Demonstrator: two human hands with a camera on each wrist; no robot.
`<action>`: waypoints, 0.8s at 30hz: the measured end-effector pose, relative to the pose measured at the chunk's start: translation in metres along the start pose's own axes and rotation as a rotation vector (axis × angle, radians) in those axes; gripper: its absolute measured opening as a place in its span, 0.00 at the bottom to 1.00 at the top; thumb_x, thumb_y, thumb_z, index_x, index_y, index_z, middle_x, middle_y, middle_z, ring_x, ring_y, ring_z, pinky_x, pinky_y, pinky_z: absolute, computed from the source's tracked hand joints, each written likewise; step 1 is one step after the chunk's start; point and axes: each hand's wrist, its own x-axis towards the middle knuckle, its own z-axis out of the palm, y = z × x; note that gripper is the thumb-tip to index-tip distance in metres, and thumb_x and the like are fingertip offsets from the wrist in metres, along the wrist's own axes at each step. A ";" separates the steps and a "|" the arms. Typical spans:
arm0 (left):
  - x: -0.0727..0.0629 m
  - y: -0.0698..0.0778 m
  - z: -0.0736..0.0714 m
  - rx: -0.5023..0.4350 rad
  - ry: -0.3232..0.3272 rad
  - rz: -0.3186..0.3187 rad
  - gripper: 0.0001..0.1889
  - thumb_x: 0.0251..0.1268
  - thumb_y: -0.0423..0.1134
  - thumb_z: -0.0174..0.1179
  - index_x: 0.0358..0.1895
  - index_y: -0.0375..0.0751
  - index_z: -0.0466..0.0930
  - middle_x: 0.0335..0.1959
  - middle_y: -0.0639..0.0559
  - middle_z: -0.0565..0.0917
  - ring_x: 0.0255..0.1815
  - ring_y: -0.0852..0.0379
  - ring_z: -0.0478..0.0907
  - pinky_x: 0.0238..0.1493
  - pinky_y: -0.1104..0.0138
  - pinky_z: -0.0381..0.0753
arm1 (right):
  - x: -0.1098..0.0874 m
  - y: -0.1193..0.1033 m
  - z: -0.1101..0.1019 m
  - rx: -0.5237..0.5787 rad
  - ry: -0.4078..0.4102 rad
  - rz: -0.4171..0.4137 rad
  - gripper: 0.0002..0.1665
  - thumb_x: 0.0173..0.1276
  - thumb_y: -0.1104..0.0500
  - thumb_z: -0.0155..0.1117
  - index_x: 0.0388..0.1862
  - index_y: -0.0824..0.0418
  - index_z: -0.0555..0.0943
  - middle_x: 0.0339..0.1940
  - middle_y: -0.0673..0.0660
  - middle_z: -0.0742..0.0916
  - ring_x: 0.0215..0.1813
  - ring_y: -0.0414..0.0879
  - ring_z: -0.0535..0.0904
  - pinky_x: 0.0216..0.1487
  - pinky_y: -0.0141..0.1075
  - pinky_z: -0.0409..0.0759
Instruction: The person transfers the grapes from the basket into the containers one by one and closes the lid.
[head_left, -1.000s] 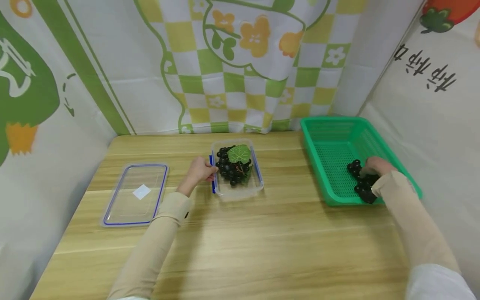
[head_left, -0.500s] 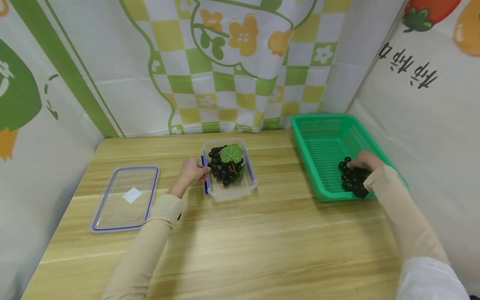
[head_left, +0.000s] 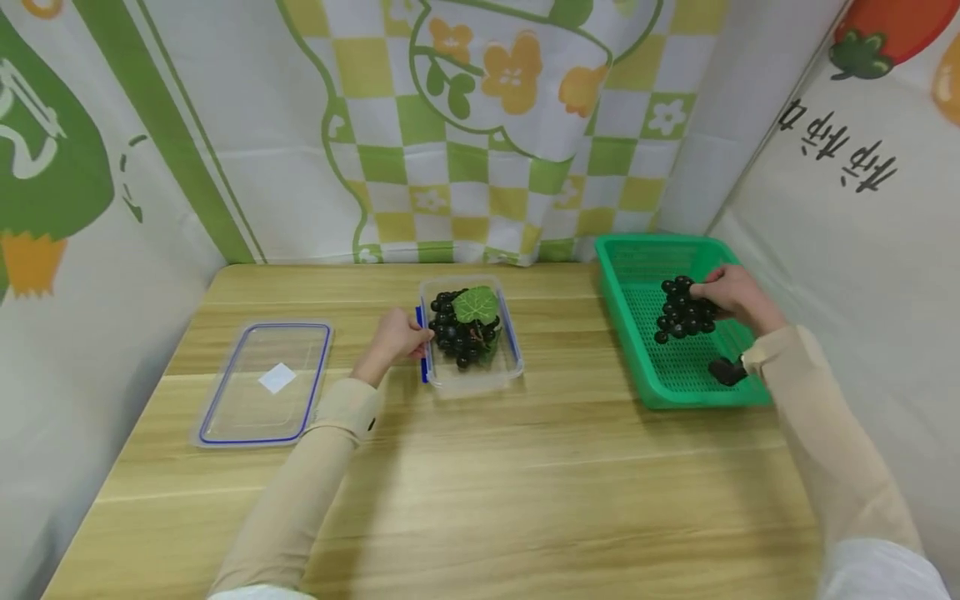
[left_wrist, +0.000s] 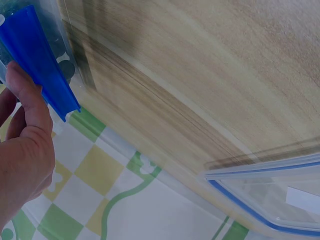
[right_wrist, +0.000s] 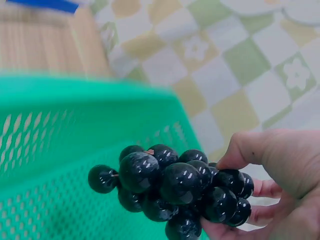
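My right hand (head_left: 738, 296) grips a bunch of black grapes (head_left: 684, 310), holding it over the green basket (head_left: 648, 387). In the right wrist view, thumb and fingers close round one end of the bunch, and the round grapes hang free of the basket's mesh. At the middle of the table stands a clear plastic food container (head_left: 472, 382) with blue side latches. Another bunch of black grapes (head_left: 453, 333) with a green leaf (head_left: 476, 305) lies inside it. My left hand (head_left: 397, 335) pinches the container's left side, at the blue latch flap (left_wrist: 37, 55).
The container's clear lid (head_left: 262, 392), edged with a blue seal and bearing a white label (head_left: 277, 377), lies flat at the left of the wooden table (head_left: 480, 492). A printed checkered cloth (head_left: 465, 183) hangs behind the table's back edge. Pale printed walls flank both sides.
My right hand has lifted the grapes from the basket's floor, moving up and toward the back. The left hand stays at the container. The head view shifts slightly.
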 end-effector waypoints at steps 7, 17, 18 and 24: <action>-0.001 0.000 0.001 -0.024 0.010 -0.023 0.13 0.65 0.33 0.58 0.43 0.22 0.80 0.21 0.43 0.84 0.14 0.62 0.78 0.42 0.57 0.88 | -0.007 -0.054 0.011 0.039 0.044 -0.086 0.30 0.66 0.53 0.56 0.57 0.73 0.62 0.47 0.64 0.72 0.31 0.41 0.73 0.31 0.32 0.84; -0.001 -0.002 -0.001 -0.021 0.023 -0.008 0.13 0.64 0.33 0.59 0.43 0.22 0.81 0.28 0.36 0.85 0.16 0.60 0.80 0.42 0.57 0.88 | -0.014 -0.147 0.076 0.061 0.015 -0.322 0.23 0.60 0.60 0.59 0.53 0.66 0.67 0.46 0.63 0.74 0.40 0.49 0.72 0.35 0.36 0.78; 0.000 -0.002 -0.001 -0.026 0.024 -0.009 0.13 0.64 0.33 0.59 0.43 0.22 0.81 0.28 0.36 0.85 0.16 0.60 0.79 0.41 0.57 0.88 | -0.014 -0.154 0.085 0.054 0.007 -0.355 0.24 0.59 0.60 0.60 0.53 0.65 0.67 0.49 0.63 0.75 0.43 0.51 0.72 0.38 0.38 0.78; 0.002 -0.006 0.001 -0.058 0.018 -0.004 0.13 0.64 0.32 0.59 0.42 0.21 0.81 0.22 0.39 0.85 0.13 0.63 0.77 0.40 0.57 0.89 | -0.014 -0.185 0.144 -0.004 -0.067 -0.584 0.23 0.59 0.61 0.63 0.52 0.63 0.69 0.51 0.63 0.77 0.52 0.55 0.73 0.55 0.47 0.77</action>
